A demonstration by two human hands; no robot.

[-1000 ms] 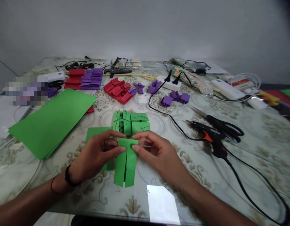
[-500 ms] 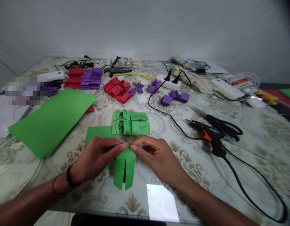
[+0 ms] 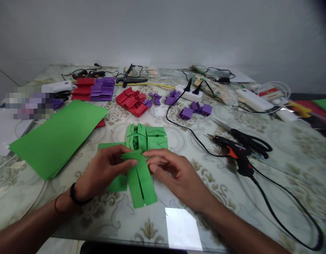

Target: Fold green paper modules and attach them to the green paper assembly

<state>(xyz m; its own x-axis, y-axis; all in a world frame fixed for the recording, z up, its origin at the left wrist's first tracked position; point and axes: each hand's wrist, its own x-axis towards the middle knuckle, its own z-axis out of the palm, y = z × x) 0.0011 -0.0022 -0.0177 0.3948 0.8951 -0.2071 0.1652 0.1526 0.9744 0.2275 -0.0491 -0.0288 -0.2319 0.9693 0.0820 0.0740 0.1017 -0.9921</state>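
Note:
My left hand [image 3: 103,171] and my right hand [image 3: 173,171] both pinch the top edge of a folded green paper piece [image 3: 140,183] that lies on the table in front of me. The piece has two flaps meeting along a middle slit and sits slightly turned. Under my left hand lies a flat green paper square [image 3: 118,181]. Just beyond my fingers sits a pile of folded green paper pieces [image 3: 147,138].
A stack of green sheets [image 3: 58,135] lies at the left. A black glue gun [image 3: 235,153] with its cable and black scissors [image 3: 249,141] lie at the right. Red folded pieces [image 3: 132,100], purple folded pieces [image 3: 196,109], a power strip [image 3: 189,94] and cables fill the back.
The green piece's top has been opened out again after being pinched narrow half a second ago, and the piece has turned slightly, its lower end swinging right.

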